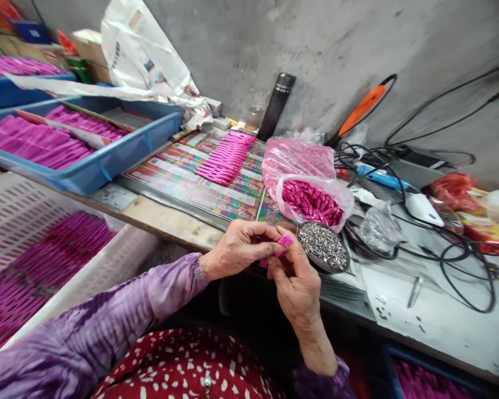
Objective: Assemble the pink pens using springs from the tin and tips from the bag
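Note:
Just in front of the bench edge, my left hand (243, 249) and my right hand (296, 274) come together around a small magenta plastic piece (285, 240). Fingers of both hands pinch it, and part of it is hidden behind them. Right beside my right hand is a dark round dish (324, 247) of small silvery metal parts. Behind the dish lies an open plastic bag (347, 205) full of magenta pieces. A row of slim magenta pieces (227, 158) lies side by side on the printed mat (183, 191).
At the left are a blue tray (141, 144) and a white crate (128, 266), both holding magenta pieces. A black cylinder (276, 105) stands by the wall. Tangled black cables (444, 252), an orange-handled tool (363, 110) and a small silvery tool (415, 292) are at the right.

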`<state>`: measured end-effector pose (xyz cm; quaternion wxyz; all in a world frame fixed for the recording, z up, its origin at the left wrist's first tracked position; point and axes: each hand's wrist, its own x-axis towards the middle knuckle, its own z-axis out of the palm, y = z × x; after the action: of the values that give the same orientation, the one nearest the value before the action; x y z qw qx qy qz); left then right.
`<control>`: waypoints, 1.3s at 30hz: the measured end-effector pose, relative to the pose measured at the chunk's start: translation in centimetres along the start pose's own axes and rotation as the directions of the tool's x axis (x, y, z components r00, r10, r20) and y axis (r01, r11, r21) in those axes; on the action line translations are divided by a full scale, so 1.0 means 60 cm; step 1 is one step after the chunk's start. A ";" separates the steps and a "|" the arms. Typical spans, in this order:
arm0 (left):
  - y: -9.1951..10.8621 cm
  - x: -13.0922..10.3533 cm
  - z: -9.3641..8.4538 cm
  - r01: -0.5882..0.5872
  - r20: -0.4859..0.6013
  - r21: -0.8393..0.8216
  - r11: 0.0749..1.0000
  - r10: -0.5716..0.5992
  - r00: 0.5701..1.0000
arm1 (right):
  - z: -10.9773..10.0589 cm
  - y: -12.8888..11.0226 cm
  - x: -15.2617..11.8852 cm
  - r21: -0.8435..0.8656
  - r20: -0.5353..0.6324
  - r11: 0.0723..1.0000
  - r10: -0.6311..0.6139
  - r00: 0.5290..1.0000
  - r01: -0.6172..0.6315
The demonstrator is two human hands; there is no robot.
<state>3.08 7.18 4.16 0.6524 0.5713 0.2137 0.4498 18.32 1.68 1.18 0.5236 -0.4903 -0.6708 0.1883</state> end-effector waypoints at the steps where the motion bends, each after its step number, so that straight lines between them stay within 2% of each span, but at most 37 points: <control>1: 0.001 0.000 0.000 0.000 0.001 0.004 1.000 0.000 1.000 | 0.000 -0.001 0.000 0.004 0.004 1.000 -0.003 1.000 0.002; 9: 0.008 -0.001 0.006 0.030 0.010 -0.050 0.998 -0.030 1.000 | -0.001 -0.003 -0.004 0.062 0.021 0.998 0.015 1.000 -0.016; 13: 0.020 -0.011 0.003 0.159 0.058 -0.101 0.982 -0.153 0.986 | -0.026 -0.021 -0.001 0.076 0.090 0.995 0.059 0.994 -0.066; 16: 0.026 -0.024 -0.004 0.288 0.144 -0.083 0.954 -0.274 0.951 | -0.051 -0.038 0.004 0.147 0.150 0.982 0.095 0.984 -0.117; 20: 0.029 -0.043 -0.015 0.457 0.255 -0.050 0.888 -0.431 0.866 | -0.068 -0.056 0.004 0.226 0.297 0.956 0.115 0.948 -0.187; 22: 0.032 -0.050 -0.019 0.508 0.289 -0.031 0.861 -0.479 0.829 | -0.068 -0.061 0.000 0.250 0.363 0.939 0.136 0.922 -0.237; 24: 0.036 -0.054 -0.021 0.513 0.286 0.003 0.858 -0.492 0.822 | -0.065 -0.064 -0.005 0.282 0.383 0.920 0.154 0.911 -0.274; 26: 0.040 -0.057 -0.019 0.478 0.254 0.040 0.877 -0.472 0.844 | -0.060 -0.064 -0.008 0.315 0.360 0.906 0.160 0.919 -0.281; 28: 0.040 -0.059 -0.013 0.415 0.203 0.055 0.908 -0.417 0.886 | -0.056 -0.063 -0.008 0.335 0.306 0.904 0.162 0.938 -0.265; 32: 0.026 -0.066 0.009 0.184 0.042 0.110 0.977 -0.190 0.981 | -0.046 -0.057 -0.006 0.348 0.169 0.911 0.173 0.970 -0.223; 35: 0.011 -0.070 0.019 0.046 -0.052 0.284 0.958 -0.033 0.998 | -0.036 -0.054 -0.004 0.347 0.092 0.914 0.189 0.978 -0.209; 39: -0.004 -0.071 0.016 -0.053 -0.080 0.509 0.859 0.108 0.991 | -0.021 -0.052 -0.005 0.360 0.051 0.906 0.222 0.974 -0.225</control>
<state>1.77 3.12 3.17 0.4484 0.7061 0.3341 0.4344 17.98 -0.31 3.89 0.5773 -0.4578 -0.5662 0.3696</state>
